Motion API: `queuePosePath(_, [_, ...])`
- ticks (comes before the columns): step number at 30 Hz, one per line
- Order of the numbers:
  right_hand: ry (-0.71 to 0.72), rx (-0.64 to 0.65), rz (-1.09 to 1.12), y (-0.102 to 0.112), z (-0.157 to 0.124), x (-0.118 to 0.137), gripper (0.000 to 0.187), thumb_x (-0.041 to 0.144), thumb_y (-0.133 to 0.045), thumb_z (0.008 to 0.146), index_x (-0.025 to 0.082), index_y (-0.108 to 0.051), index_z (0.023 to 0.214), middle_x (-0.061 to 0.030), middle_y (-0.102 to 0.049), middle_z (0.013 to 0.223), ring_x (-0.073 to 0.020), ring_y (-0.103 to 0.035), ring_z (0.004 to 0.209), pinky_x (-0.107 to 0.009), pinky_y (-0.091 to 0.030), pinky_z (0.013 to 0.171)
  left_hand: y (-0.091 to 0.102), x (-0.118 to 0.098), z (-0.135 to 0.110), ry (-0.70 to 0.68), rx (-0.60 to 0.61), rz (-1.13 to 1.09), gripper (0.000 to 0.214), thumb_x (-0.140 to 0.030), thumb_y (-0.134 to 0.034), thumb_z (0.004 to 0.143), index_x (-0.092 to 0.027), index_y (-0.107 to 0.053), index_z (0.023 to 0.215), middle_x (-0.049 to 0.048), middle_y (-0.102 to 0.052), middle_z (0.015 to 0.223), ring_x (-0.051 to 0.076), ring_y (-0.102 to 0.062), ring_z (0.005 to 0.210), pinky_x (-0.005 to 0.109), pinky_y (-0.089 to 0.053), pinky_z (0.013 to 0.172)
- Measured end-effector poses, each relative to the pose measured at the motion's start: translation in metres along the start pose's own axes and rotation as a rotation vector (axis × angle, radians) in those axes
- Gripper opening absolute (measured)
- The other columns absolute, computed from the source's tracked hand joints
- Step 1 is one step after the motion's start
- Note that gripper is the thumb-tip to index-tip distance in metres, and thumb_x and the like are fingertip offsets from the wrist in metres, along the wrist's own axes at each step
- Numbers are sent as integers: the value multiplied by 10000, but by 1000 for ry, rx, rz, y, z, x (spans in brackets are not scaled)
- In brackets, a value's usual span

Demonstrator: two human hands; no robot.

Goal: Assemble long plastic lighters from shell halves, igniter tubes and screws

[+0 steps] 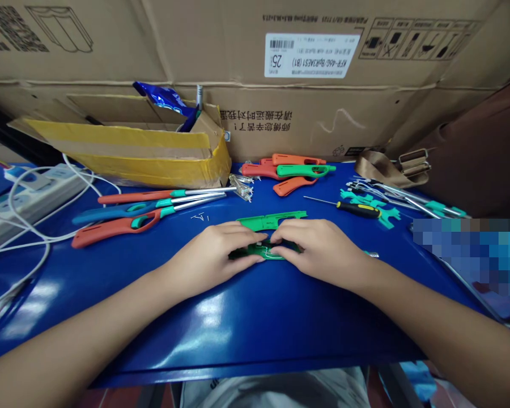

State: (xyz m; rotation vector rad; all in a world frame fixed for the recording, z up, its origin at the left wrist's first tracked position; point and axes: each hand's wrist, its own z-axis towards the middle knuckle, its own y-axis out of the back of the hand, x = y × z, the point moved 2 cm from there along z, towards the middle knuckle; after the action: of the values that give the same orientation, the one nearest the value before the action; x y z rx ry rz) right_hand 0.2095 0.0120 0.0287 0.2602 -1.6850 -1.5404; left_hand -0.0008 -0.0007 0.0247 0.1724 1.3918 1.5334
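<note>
On the blue table, my left hand (219, 249) is closed on the left part of a green lighter shell half (274, 256), thumb at its near edge. The right part of the same shell half is pinched between the thumb and fingers of my right hand (318, 246). A white wire and small parts show inside the shell; my fingers hide much of it. Just behind my fingertips lies a second green lighter shell half (267, 221). Several small screws (200, 217) are scattered to the left of it.
Finished-looking lighters (123, 225) with metal tubes lie left. Orange, red and green shells (297, 170) sit at the back. A screwdriver (359, 209), teal parts (365, 198) and a strap (382, 167) are right. A cardboard box (153, 164) and power strip (38, 195) stand left.
</note>
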Motion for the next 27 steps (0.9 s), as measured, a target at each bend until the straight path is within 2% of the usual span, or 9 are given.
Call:
queuePosePath(5, [35, 14, -82, 0, -1, 2, 230, 194, -534, 1001, 184, -712, 1148, -72, -749, 1110, -221, -698, 996, -315, -461, 792, -2, -1, 1, 12, -15, -3, 256, -254, -692, 951, -155, -712, 1186, 78, -781, 1080, 216, -712, 995, 350, -566, 909])
queuePosePath(10, [101, 52, -196, 7, -4, 1, 308, 191, -509, 1002, 238, -727, 1215, -58, -738, 1105, -197, -691, 882, -294, -415, 664, 3, -3, 2, 20, -4, 17, 195, -263, -714, 932, -164, -733, 1098, 73, -766, 1038, 215, -678, 968, 353, -554, 878])
queuePosePath(14, [118, 82, -298, 12, -5, 3, 347, 195, -491, 1002, 273, -731, 1241, -59, -724, 1121, -179, -662, 798, -295, -365, 609, 4, -2, 2, 8, 18, 39, 196, -255, -717, 929, -163, -734, 1102, 66, -759, 1023, 212, -652, 960, 354, -538, 885])
queuePosePath(27, [206, 101, -404, 11, -8, 2, 367, 156, -490, 993, 281, -714, 1256, -47, -695, 1120, -183, -642, 797, -306, -336, 593, 1, 1, 3, -26, -18, 37, 242, -265, -750, 904, -136, -742, 1109, 67, -764, 1004, 211, -655, 927, 348, -537, 854])
